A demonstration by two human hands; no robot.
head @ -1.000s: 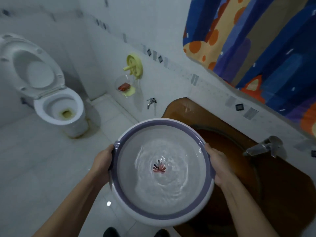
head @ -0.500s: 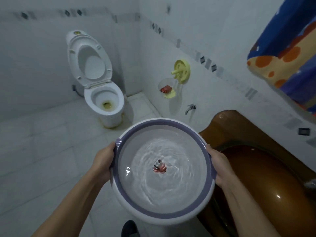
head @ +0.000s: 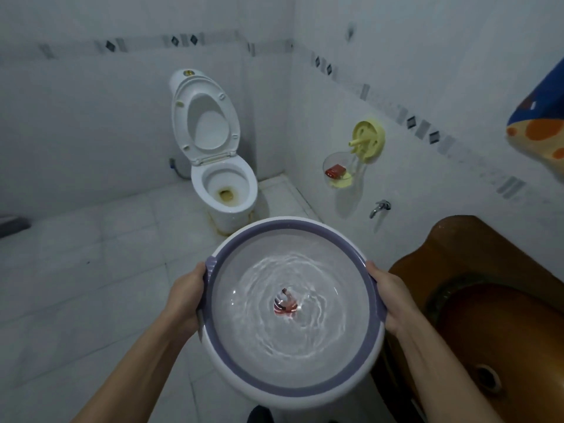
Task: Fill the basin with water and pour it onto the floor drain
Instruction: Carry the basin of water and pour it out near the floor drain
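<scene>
A person carries a round basin (head: 374, 340) of rippling water (head: 293, 303) above a white tiled floor (head: 91, 270), left hand (head: 186, 296) and right hand (head: 392, 297) each closed around opposite sides of its purple rim. Beyond the fingertips stands an open toilet (head: 221, 178); just right of the right-hand fingers, a brown sink (head: 488, 300).

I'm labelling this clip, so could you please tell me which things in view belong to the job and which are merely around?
Belong to the job:
- round white plastic basin with purple rim, holding water
- left hand and right hand, gripping its sides
- white tiled floor

Merely around:
- white ceramic toilet, lid up
- brown sink
- yellow wall holder
- small metal wall tap
</scene>
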